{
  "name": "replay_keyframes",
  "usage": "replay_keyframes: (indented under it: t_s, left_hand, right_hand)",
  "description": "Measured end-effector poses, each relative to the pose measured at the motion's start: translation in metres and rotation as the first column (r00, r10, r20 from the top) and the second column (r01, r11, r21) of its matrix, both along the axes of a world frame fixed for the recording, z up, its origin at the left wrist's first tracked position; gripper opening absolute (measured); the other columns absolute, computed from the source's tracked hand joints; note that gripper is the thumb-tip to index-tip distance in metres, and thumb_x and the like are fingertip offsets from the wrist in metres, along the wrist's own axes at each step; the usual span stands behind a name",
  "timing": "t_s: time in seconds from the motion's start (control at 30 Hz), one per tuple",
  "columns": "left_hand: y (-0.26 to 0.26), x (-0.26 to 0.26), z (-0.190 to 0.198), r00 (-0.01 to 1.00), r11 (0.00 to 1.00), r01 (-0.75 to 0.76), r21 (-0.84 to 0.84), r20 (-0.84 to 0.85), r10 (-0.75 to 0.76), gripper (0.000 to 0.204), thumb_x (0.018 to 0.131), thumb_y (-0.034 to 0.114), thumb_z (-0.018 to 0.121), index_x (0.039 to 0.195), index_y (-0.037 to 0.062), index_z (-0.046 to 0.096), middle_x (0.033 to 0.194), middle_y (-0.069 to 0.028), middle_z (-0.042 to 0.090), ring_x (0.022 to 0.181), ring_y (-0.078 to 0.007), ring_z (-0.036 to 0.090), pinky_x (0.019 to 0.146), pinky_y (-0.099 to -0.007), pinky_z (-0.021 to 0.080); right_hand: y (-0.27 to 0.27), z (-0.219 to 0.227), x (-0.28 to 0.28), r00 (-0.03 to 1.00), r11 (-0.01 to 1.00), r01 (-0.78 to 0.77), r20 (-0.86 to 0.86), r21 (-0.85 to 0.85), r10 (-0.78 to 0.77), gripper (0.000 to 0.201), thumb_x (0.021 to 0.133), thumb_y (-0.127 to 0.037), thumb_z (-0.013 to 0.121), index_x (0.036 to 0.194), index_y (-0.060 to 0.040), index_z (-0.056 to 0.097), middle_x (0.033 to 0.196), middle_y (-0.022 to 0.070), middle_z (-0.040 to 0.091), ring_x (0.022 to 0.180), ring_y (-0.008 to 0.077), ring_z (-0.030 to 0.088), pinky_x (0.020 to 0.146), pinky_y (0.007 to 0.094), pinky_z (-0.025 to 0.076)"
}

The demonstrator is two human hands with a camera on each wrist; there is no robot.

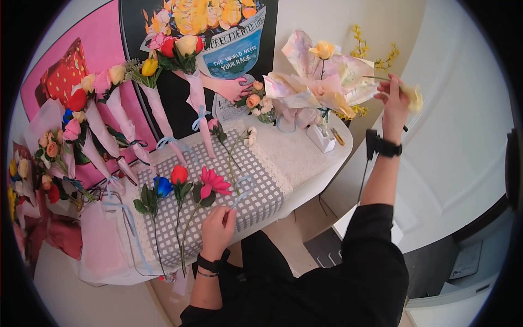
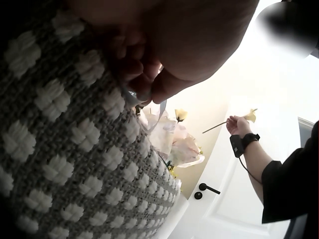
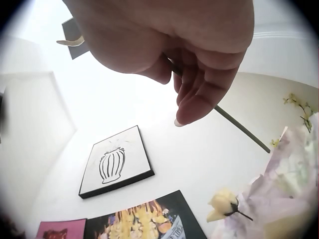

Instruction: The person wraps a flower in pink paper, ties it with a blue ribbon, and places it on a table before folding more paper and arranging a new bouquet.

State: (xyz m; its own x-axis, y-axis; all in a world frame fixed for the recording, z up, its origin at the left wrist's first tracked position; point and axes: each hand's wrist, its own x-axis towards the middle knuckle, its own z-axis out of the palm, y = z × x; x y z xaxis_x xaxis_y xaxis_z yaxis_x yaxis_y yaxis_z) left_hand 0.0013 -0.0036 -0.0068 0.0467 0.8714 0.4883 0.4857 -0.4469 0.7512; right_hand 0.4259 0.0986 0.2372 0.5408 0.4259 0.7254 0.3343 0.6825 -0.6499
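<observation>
My right hand (image 1: pixel 393 111) is raised beyond the table's right end and grips the stem of a pale yellow flower (image 1: pixel 415 99). In the right wrist view, its green stem (image 3: pixel 244 130) comes out below the curled fingers, toward the pastel wrapping paper (image 3: pixel 294 184). Low over the table's near edge, my left hand (image 1: pixel 219 231) pinches a thin light blue ribbon (image 1: pixel 243 198) between thumb and fingertips. Just beyond it lie a magenta flower (image 1: pixel 214 183), a red rose (image 1: pixel 178 174) and a blue rose (image 1: pixel 162 186), stems toward me.
Several pink-wrapped bouquets (image 1: pixel 158 111) lean along the back left. A pastel paper bouquet with a yellow rose (image 1: pixel 323 50) stands at the right end, near a white box (image 1: pixel 321 140) and an orange-handled tool (image 1: pixel 338 136). A white door (image 1: pixel 457 163) is to the right.
</observation>
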Motion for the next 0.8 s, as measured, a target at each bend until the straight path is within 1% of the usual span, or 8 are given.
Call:
replay_keyframes:
  t_s: [0.07, 0.27, 0.47, 0.53, 0.6, 0.63, 0.73, 0.8]
  left_hand:
    - [0.001, 0.001, -0.001, 0.999, 0.999, -0.047, -0.009, -0.014, 0.047, 0.013, 0.09, 0.011, 0.068, 0.084, 0.0013, 0.064, 0.069, -0.0095, 0.059, 0.058, -0.0195, 0.058, 0.054, -0.0311, 0.044]
    - [0.0, 0.005, 0.003, 0.996, 0.997, -0.077, 0.024, -0.047, 0.078, 0.013, 0.089, 0.012, 0.069, 0.08, 0.0036, 0.062, 0.068, -0.008, 0.057, 0.056, -0.0224, 0.057, 0.052, -0.0341, 0.044]
    - [-0.001, 0.004, 0.006, 0.996, 0.997, -0.072, -0.026, -0.055, 0.07, 0.013, 0.088, 0.011, 0.069, 0.08, 0.0036, 0.062, 0.068, -0.0075, 0.057, 0.055, -0.022, 0.056, 0.051, -0.0336, 0.043]
    - [0.0, 0.004, 0.006, 0.995, 0.997, -0.079, -0.016, -0.058, 0.077, 0.012, 0.088, 0.011, 0.069, 0.08, 0.0037, 0.062, 0.068, -0.0075, 0.057, 0.055, -0.0221, 0.056, 0.051, -0.0337, 0.043]
    - [0.0, 0.005, 0.005, 0.995, 0.997, -0.081, -0.009, -0.061, 0.08, 0.012, 0.088, 0.011, 0.069, 0.08, 0.0037, 0.062, 0.068, -0.0075, 0.057, 0.055, -0.0222, 0.056, 0.051, -0.0338, 0.043]
    - [0.001, 0.005, 0.003, 0.994, 0.996, -0.084, 0.003, -0.07, 0.084, 0.012, 0.088, 0.011, 0.069, 0.08, 0.0037, 0.062, 0.068, -0.0075, 0.057, 0.055, -0.0224, 0.056, 0.051, -0.0339, 0.043]
    - [0.002, 0.004, 0.001, 0.993, 0.996, -0.088, 0.014, -0.075, 0.089, 0.012, 0.087, 0.01, 0.069, 0.08, 0.0037, 0.062, 0.068, -0.0076, 0.057, 0.055, -0.0229, 0.057, 0.051, -0.0342, 0.043]
    - [0.002, 0.005, 0.001, 0.994, 0.996, -0.086, 0.01, -0.069, 0.087, 0.012, 0.087, 0.01, 0.069, 0.08, 0.0036, 0.063, 0.067, -0.0076, 0.057, 0.055, -0.0231, 0.057, 0.051, -0.0343, 0.043]
  right_hand:
    - [0.029, 0.019, 0.02, 0.997, 0.998, 0.054, 0.065, -0.04, -0.051, 0.037, 0.103, -0.029, 0.053, 0.115, 0.0038, 0.065, 0.085, 0.0077, 0.066, 0.073, 0.0143, 0.063, 0.062, 0.028, 0.056]
    - [0.111, 0.035, 0.037, 0.982, 0.947, -0.024, 0.172, -0.322, 0.083, 0.037, 0.1, -0.029, 0.055, 0.111, 0.005, 0.066, 0.087, 0.0102, 0.068, 0.076, 0.0151, 0.066, 0.065, 0.0286, 0.058]
    - [0.165, 0.018, 0.039, 0.949, 0.837, 0.132, 0.312, -0.531, 0.049, 0.035, 0.095, -0.029, 0.059, 0.101, 0.0042, 0.068, 0.079, 0.0097, 0.071, 0.066, 0.0153, 0.067, 0.057, 0.0299, 0.057]
    - [0.172, 0.014, 0.033, 0.943, 0.821, 0.172, 0.332, -0.544, 0.023, 0.034, 0.093, -0.028, 0.06, 0.092, 0.0039, 0.069, 0.074, 0.0101, 0.07, 0.061, 0.0166, 0.066, 0.055, 0.0304, 0.055]
    - [0.18, 0.008, 0.034, 0.875, 0.665, 0.354, 0.484, -0.658, 0.013, 0.032, 0.09, -0.026, 0.06, 0.08, 0.0031, 0.069, 0.066, 0.01, 0.067, 0.052, 0.0179, 0.063, 0.052, 0.0311, 0.053]
    - [0.184, 0.001, 0.033, 0.875, 0.673, 0.339, 0.484, -0.657, 0.032, 0.034, 0.089, -0.026, 0.061, 0.075, 0.0045, 0.068, 0.06, 0.0084, 0.063, 0.045, 0.016, 0.058, 0.044, 0.0306, 0.047]
    - [0.193, -0.007, 0.034, 0.873, 0.583, 0.339, 0.478, -0.738, 0.098, 0.033, 0.087, -0.026, 0.063, 0.077, 0.0055, 0.067, 0.06, 0.0096, 0.063, 0.046, 0.0161, 0.057, 0.041, 0.0323, 0.044]
    - [0.203, -0.018, 0.039, 0.878, 0.6, 0.332, 0.472, -0.728, 0.087, 0.033, 0.084, -0.026, 0.065, 0.076, 0.0063, 0.066, 0.059, 0.0092, 0.061, 0.043, 0.0163, 0.054, 0.039, 0.0334, 0.04]
